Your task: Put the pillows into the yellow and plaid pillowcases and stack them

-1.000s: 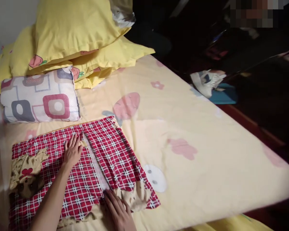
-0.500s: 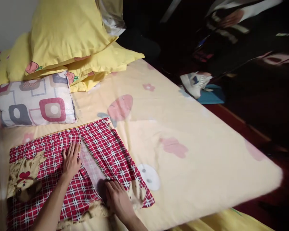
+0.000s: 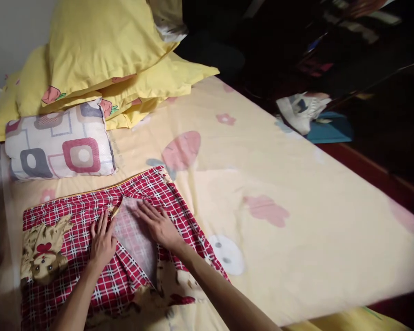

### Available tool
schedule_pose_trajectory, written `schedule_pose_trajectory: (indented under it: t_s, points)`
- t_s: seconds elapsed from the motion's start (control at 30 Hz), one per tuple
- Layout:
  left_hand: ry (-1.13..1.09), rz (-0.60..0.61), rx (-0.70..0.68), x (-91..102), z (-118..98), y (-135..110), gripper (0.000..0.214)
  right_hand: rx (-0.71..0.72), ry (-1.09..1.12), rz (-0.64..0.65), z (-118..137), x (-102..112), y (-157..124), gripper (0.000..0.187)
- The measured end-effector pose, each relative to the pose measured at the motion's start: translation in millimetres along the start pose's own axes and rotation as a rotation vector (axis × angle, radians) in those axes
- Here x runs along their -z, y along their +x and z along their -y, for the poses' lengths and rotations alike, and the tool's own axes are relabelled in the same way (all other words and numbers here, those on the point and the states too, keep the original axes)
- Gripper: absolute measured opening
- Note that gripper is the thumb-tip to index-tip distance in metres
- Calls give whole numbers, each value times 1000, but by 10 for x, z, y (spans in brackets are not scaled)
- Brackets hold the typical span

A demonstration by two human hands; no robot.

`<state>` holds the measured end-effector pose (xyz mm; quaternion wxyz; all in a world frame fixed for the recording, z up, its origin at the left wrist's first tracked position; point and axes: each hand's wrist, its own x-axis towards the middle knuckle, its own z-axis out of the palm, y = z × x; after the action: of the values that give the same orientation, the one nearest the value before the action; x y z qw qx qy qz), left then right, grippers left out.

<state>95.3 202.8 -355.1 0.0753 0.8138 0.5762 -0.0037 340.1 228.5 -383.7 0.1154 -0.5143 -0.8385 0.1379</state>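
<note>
A red checked cloth (image 3: 72,216) with beige dog patches lies flat on the bed's pale yellow sheet (image 3: 279,184). My left hand (image 3: 102,241) rests flat on it, fingers stretched out, just left of a folded-over strip that shows the cloth's pale underside (image 3: 136,236). My right hand (image 3: 158,224) lies flat and open on that fold, fingers pointing toward the cloth's far edge. One dog patch (image 3: 43,255) sits at the left end, another (image 3: 174,287) near my right forearm.
A patterned white cushion (image 3: 60,147) and stacked yellow pillows (image 3: 103,55) sit beyond the cloth at the head of the bed. A white shoe (image 3: 301,112) on a blue mat lies on the dark floor to the right.
My right hand has slid from the cloth's near edge up to the middle of the fold, widening the pale turned-over strip. My left hand stayed pressed in place.
</note>
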Motion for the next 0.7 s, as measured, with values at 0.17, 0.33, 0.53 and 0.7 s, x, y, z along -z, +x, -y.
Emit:
schedule_pose_trajectory:
  t_s: [0.17,0.33,0.53,0.7]
  points:
    - [-16,-54,30,-62,-239,-17,64,208,37,-14,301,-86,-28,53]
    - [46,-39,-10,-129,35,-138,57,-13,20,-174,-85,-137,-163,53]
    - [50,-97,-30,-108,177,-231,53,-98,-38,-196,-256,-256,-281,58]
    - [-81,-184,-95,-24,-372,-81,44,-112,-47,-203,-230,-360,-253,56]
